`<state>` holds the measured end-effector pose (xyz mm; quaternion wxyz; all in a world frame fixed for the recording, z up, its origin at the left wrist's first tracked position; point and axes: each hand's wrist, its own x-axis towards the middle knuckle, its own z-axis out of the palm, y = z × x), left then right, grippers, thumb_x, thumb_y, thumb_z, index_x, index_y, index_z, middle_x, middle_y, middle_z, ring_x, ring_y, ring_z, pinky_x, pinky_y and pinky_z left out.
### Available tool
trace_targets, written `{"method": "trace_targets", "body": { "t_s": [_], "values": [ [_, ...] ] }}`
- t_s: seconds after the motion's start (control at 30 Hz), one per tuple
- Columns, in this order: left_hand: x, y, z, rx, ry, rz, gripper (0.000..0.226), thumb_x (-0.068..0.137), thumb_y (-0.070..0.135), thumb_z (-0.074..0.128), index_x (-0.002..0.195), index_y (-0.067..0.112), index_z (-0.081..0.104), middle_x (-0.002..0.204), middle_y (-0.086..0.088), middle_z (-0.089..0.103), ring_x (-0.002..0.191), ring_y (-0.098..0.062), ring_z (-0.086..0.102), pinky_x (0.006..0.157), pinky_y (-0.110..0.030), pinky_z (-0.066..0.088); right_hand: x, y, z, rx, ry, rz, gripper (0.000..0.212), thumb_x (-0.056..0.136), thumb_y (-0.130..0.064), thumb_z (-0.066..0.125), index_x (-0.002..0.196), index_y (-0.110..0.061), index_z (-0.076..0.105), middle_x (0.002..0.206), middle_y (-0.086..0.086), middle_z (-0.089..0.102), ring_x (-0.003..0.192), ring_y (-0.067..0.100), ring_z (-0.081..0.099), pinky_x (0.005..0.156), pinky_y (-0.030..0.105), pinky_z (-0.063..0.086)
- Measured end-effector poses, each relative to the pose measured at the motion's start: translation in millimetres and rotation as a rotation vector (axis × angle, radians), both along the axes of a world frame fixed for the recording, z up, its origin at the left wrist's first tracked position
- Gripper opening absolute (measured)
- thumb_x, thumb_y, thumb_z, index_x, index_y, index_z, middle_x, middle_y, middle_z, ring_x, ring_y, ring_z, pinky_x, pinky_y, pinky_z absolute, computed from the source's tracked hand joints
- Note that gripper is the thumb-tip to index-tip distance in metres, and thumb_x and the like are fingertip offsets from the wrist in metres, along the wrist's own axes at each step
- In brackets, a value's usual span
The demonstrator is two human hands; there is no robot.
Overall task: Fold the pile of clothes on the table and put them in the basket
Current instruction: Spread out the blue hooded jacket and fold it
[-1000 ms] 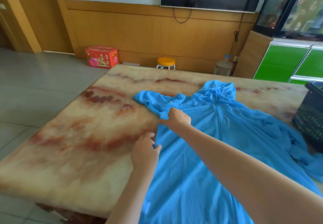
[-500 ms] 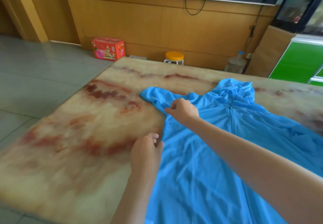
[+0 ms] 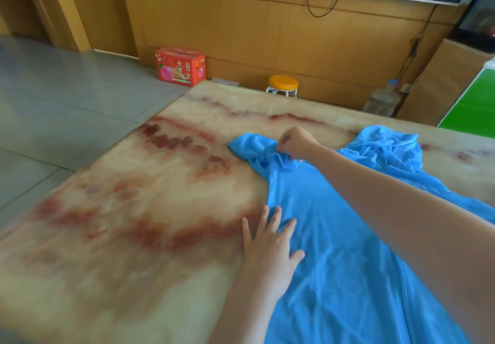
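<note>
Bottom and right edges cut off the blue hooded jacket (image 3: pixel 334 236); right forearm (image 3: pixel 388 209) covers part of it. Fingertips of right hand (image 3: pixel 296 142) buried in bunched sleeve (image 3: pixel 254 150). Near end of counter (image 3: pixel 134 236) out of frame. Print on red carton (image 3: pixel 180 67) too small to read

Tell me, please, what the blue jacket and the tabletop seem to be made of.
The blue jacket: probably thin synthetic fabric, slightly shiny; it gathers into fine creases where the right hand grips its sleeve. The table: polished stone or a stone-look top, cream with red veining and a soft gloss; real or imitation cannot be told.
</note>
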<state>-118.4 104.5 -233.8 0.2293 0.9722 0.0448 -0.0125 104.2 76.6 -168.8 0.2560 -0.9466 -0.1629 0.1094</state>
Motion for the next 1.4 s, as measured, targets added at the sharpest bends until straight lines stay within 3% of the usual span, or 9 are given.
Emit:
{"method": "trace_targets", "body": {
  "t_s": [0.3, 0.4, 0.6, 0.73, 0.8, 0.9, 1.0, 1.17, 1.4],
  "values": [
    [6.7, 7.7, -4.9, -0.080, -0.064, 0.042, 0.064, 0.085, 0.052, 0.033, 0.146, 0.035, 0.023, 0.158, 0.011, 0.008, 0.145, -0.012, -0.005, 0.113, -0.043, -0.010, 8.1, 80.9, 49.1, 0.620, 0.222, 0.166, 0.008, 0.092, 0.000, 0.053, 0.087, -0.005, 0.055, 0.082, 0.012, 0.057, 0.071, 0.024, 0.063, 0.063, 0.028, 0.057],
    [9.5, 16.4, -6.7, -0.026, -0.107, 0.101, 0.061, 0.067, 0.047, 0.051, 0.125, 0.029, 0.059, 0.141, 0.001, 0.049, 0.131, -0.024, 0.045, 0.102, -0.055, 0.031, 8.1, 87.4, 60.6, 0.857, 0.407, 0.383, 0.027, 0.094, -0.003, 0.052, 0.119, -0.012, 0.055, 0.113, 0.002, 0.054, 0.101, 0.016, 0.060, 0.087, 0.038, 0.055],
    [10.0, 14.1, -9.6, 0.045, -0.044, 0.120, 0.054, 0.058, 0.052, 0.057, 0.107, 0.031, 0.070, 0.124, -0.002, 0.063, 0.114, -0.021, 0.061, 0.090, -0.046, 0.046, 32.5, 43.2, 25.0, 0.185, 0.185, 0.054, 0.041, 0.092, -0.016, 0.060, 0.129, -0.003, 0.051, 0.119, 0.021, 0.061, 0.081, 0.029, 0.063, 0.065, 0.033, 0.052],
    [11.1, 12.1, -5.7, -0.032, -0.065, 0.074, 0.057, 0.091, 0.044, 0.040, 0.146, 0.030, 0.029, 0.159, -0.001, 0.004, 0.146, -0.020, -0.002, 0.110, -0.039, -0.012, 40.8, 27.5, 2.2, -0.145, 0.147, 0.084, 0.058, 0.079, -0.045, 0.071, 0.116, -0.002, 0.060, 0.106, 0.012, 0.067, 0.076, 0.022, 0.065, 0.054, 0.025, 0.043],
    [13.1, 11.3, -9.2, -0.025, -0.085, 0.095, 0.058, 0.095, 0.043, 0.040, 0.148, 0.031, 0.021, 0.159, 0.001, -0.006, 0.145, -0.016, -0.012, 0.110, -0.035, -0.017, 39.7, 36.9, -0.3, -0.208, 0.113, 0.116, 0.063, 0.077, -0.047, 0.073, 0.117, 0.000, 0.060, 0.107, 0.013, 0.065, 0.080, 0.022, 0.064, 0.061, 0.028, 0.046],
    [11.1, 12.6, -7.8, -0.077, -0.097, 0.121, 0.052, 0.086, 0.039, 0.050, 0.137, 0.027, 0.046, 0.155, -0.005, 0.023, 0.144, -0.025, 0.016, 0.113, -0.046, 0.002, 41.7, 56.1, -4.1, -0.293, 0.008, 0.131, 0.058, 0.074, -0.037, 0.078, 0.117, -0.002, 0.060, 0.113, 0.013, 0.063, 0.097, 0.028, 0.061, 0.081, 0.034, 0.049],
    [14.1, 14.1, -11.3, -0.015, -0.124, 0.154, 0.043, 0.055, 0.048, 0.061, 0.095, 0.033, 0.071, 0.115, -0.002, 0.067, 0.108, -0.021, 0.064, 0.084, -0.047, 0.049, 37.8, 70.1, -4.0, -0.276, -0.013, 0.187, 0.028, 0.081, -0.024, 0.072, 0.100, -0.006, 0.063, 0.093, 0.009, 0.061, 0.080, 0.022, 0.056, 0.066, 0.027, 0.047],
    [17.1, 16.4, -12.1, 0.022, -0.238, 0.196, 0.042, 0.048, 0.051, 0.060, 0.085, 0.036, 0.071, 0.101, 0.006, 0.069, 0.099, -0.013, 0.067, 0.077, -0.040, 0.054, 25.8, 93.9, -0.5, 0.398, 0.037, 0.292, 0.006, 0.092, -0.001, 0.052, 0.092, -0.007, 0.051, 0.069, 0.009, 0.061, 0.048, 0.009, 0.059, 0.048, 0.020, 0.048],
    [19.4, 12.1, -14.4, -0.065, -0.300, 0.220, 0.041, 0.052, 0.044, 0.061, 0.089, 0.031, 0.071, 0.104, 0.004, 0.068, 0.102, -0.015, 0.066, 0.083, -0.041, 0.051, 14.5, 81.9, -10.2, -0.028, -0.168, 0.241, 0.013, 0.087, -0.022, 0.059, 0.094, -0.013, 0.065, 0.097, 0.007, 0.065, 0.076, 0.024, 0.060, 0.065, 0.030, 0.048]
  ]
}}
